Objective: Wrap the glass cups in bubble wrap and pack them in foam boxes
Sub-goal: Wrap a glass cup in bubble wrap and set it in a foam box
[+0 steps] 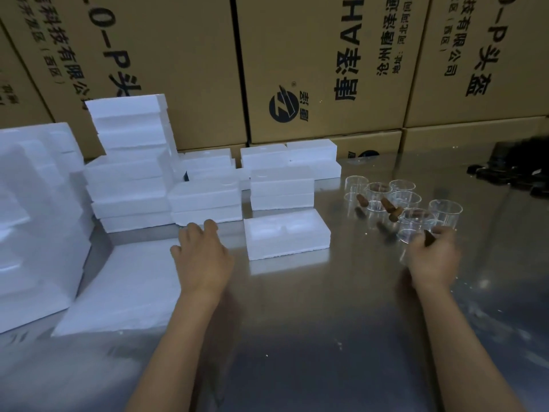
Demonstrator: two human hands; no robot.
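On the metal desk, the right hand grips a glass cup at the near edge of a cluster of cups (some hold brown pieces). The left hand rests on a flat foam sheet, left of an open foam box.

Single view, head-mounted, wide-angle with visible barrel distortion at the edges. Looks forward and down over a metal table, both forearms entering from the bottom edge. Left hand and right hand sit mid-frame, close to the lens. Stacked cardboard cartons fill the top of the frame, just behind the table. No second view, so no overlap.
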